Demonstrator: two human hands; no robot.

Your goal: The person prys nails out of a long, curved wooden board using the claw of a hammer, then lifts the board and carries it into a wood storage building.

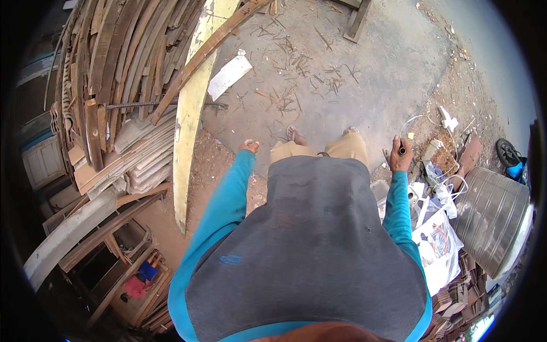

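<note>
My left hand (249, 146) hangs by my left thigh with its fingers curled in, and nothing shows in it. On the other side, my right hand (400, 158) is closed round a dark round-ended tool (403, 151). That tool points nearly end-on, so its full shape is hidden. I stand upright, my sandalled foot (294, 135) showing past my trousers. Many thin dark pieces (285, 97), like bent nails or slivers, lie scattered over the concrete in front of me. A white board scrap (229, 76) lies ahead, left of these pieces.
Stacked long timbers (122, 51) fill the left, with a peeling yellow plank (191, 114) and a brown beam (199, 60) leaning across. White bags (439, 248), cables and a ribbed metal drum (490, 219) stand right. A person (139, 282) is at lower left.
</note>
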